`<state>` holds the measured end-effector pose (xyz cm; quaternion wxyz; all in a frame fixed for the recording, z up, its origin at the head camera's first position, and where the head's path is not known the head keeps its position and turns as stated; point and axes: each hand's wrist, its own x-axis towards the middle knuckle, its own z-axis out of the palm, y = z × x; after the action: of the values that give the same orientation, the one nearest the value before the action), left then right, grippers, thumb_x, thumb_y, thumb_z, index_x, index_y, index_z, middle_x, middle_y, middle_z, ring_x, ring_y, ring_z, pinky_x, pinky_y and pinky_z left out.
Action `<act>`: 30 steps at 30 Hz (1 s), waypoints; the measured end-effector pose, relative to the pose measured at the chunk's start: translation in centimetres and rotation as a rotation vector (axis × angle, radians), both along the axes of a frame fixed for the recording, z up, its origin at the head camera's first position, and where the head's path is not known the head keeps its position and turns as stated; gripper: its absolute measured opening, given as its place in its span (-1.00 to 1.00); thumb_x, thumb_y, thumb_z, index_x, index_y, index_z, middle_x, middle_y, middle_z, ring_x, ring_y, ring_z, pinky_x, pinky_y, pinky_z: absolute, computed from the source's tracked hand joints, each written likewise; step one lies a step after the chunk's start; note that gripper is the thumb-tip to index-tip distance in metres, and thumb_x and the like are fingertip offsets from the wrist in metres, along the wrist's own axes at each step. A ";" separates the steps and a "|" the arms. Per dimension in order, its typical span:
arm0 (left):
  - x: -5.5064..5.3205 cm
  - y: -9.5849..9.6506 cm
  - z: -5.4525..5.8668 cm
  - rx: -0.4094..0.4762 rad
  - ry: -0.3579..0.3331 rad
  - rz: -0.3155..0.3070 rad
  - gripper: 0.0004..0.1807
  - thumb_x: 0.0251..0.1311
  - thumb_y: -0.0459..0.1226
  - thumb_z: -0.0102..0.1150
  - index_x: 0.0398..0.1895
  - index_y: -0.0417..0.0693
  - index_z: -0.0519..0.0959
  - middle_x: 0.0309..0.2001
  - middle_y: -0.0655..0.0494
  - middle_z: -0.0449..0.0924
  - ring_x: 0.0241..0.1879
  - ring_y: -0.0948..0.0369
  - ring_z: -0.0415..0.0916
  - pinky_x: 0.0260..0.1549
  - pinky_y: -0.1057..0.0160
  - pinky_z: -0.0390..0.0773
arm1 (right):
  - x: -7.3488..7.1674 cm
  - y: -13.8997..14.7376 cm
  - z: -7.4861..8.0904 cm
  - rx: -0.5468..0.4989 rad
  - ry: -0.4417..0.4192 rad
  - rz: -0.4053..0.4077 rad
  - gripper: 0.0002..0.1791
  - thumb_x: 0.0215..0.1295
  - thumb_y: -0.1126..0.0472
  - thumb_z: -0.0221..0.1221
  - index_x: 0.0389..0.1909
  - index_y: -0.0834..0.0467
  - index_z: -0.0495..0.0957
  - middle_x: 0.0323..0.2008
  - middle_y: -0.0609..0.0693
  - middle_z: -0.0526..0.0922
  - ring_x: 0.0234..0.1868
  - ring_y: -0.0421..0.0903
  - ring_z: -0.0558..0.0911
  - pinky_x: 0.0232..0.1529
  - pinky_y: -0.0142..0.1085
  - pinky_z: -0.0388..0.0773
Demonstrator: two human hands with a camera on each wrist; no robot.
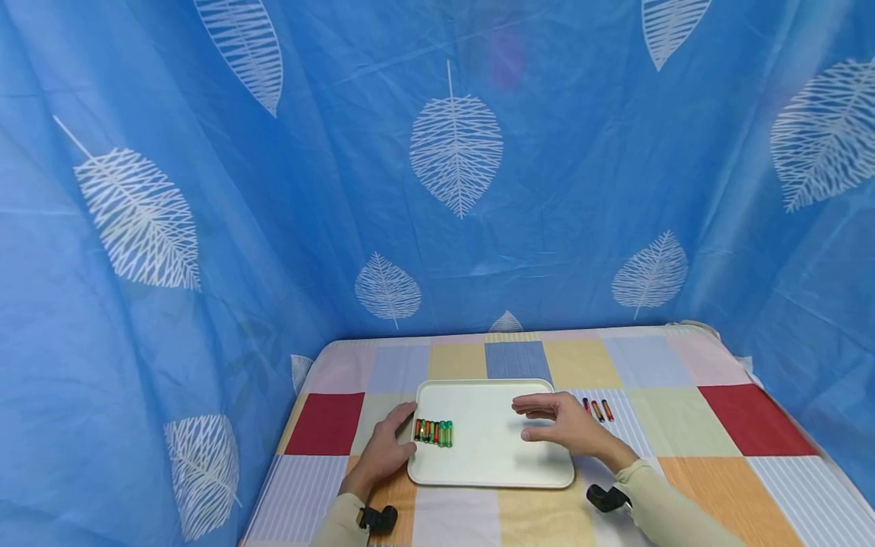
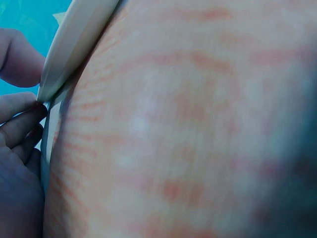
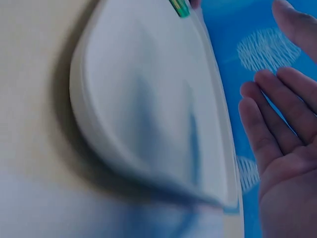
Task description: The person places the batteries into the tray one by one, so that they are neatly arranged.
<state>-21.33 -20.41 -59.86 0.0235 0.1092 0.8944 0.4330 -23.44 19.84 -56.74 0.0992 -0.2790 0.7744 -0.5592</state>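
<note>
A white tray (image 1: 492, 467) lies on the table, with a row of several red and green batteries (image 1: 434, 432) along its left side. My left hand (image 1: 385, 453) is at the tray's left edge. In the left wrist view, the fingertips (image 2: 29, 106) meet the tray rim (image 2: 74, 44). Above the tray's right part hovers my right hand (image 1: 563, 427), its fingers extended and nothing held. The right wrist view shows that palm (image 3: 290, 183) beside the tray (image 3: 163, 99), with one green battery end (image 3: 181, 9) at the top.
Three loose batteries (image 1: 598, 410) lie on the patchwork tablecloth (image 1: 670, 422), right of the tray and just beyond the right hand. A blue curtain (image 1: 547, 251) with white leaf prints hangs behind the table and at both sides.
</note>
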 end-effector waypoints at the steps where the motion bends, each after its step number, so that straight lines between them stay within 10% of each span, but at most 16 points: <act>1: 0.1 0.0 0.0 -0.002 0.000 0.000 -0.13 0.09 -0.46 0.26 0.61 -0.22 0.42 0.61 -0.32 0.35 0.64 -0.31 0.23 0.60 -0.42 0.19 | 0.1 0.6 0.1 -0.004 -0.007 0.003 -0.36 0.36 0.32 0.47 0.42 0.40 0.56 0.31 0.41 0.67 0.32 0.21 0.73 0.35 -0.01 0.64; 14: 0.5 0.2 -0.3 -0.007 0.020 -0.004 -0.14 0.09 -0.43 0.25 0.60 -0.23 0.43 0.59 -0.32 0.39 0.61 -0.31 0.28 0.56 -0.43 0.24 | 0.6 8.1 1.8 -0.002 -0.044 -0.044 -0.37 0.42 0.34 0.41 0.45 0.40 0.52 0.35 0.54 0.58 0.29 -0.28 0.73 0.27 -0.18 0.72; 30: 0.4 0.3 -0.2 -0.021 0.002 0.006 -0.13 0.11 -0.42 0.27 0.62 -0.17 0.41 0.62 -0.29 0.34 0.64 -0.31 0.22 0.58 -0.44 0.20 | 0.3 13.9 2.2 0.142 -0.021 -0.279 -0.39 0.41 0.21 0.45 0.42 0.29 0.59 0.32 0.35 0.69 0.22 -0.17 0.79 0.08 -0.49 0.70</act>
<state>-20.90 -20.07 -60.01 0.0227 0.1069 0.8993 0.4235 -23.10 33.77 -54.58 0.0482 -0.1553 0.8421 -0.5142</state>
